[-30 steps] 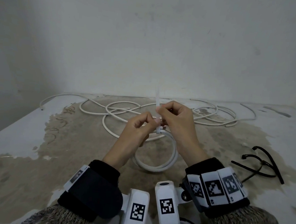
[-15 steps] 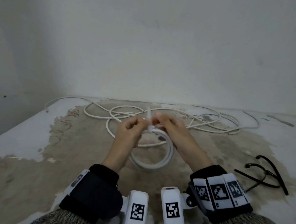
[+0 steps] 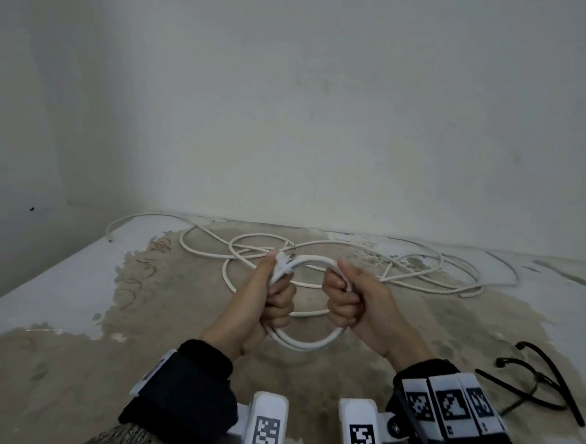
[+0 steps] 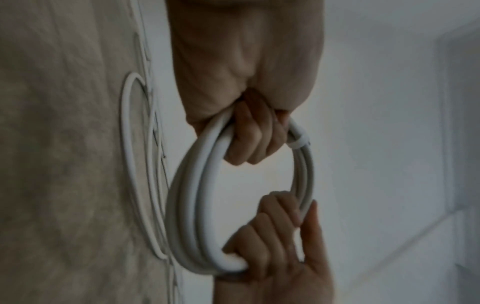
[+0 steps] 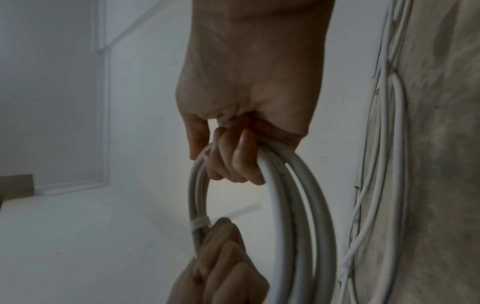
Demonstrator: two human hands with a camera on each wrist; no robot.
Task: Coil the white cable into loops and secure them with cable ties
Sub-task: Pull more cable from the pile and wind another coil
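Observation:
A coil of white cable (image 3: 306, 344) hangs in the air between both hands, above the table. My left hand (image 3: 273, 296) grips the coil's left side, fingers curled round it (image 4: 246, 139). A white cable tie (image 3: 284, 264) wraps the loops just beyond that hand (image 4: 300, 143) (image 5: 200, 224). My right hand (image 3: 347, 299) grips the coil's right side in a fist (image 5: 233, 162). The uncoiled part of the white cable (image 3: 402, 269) lies in loose curves on the table behind.
Several black cable ties (image 3: 542, 381) lie on the table at the right. The stained table (image 3: 176, 317) meets a plain wall at the back; its left edge runs diagonally.
The hands have moved apart from the tie: the right one has let go of the tie's tail and now grips the coil's right side. The coil is lifted and held wider.

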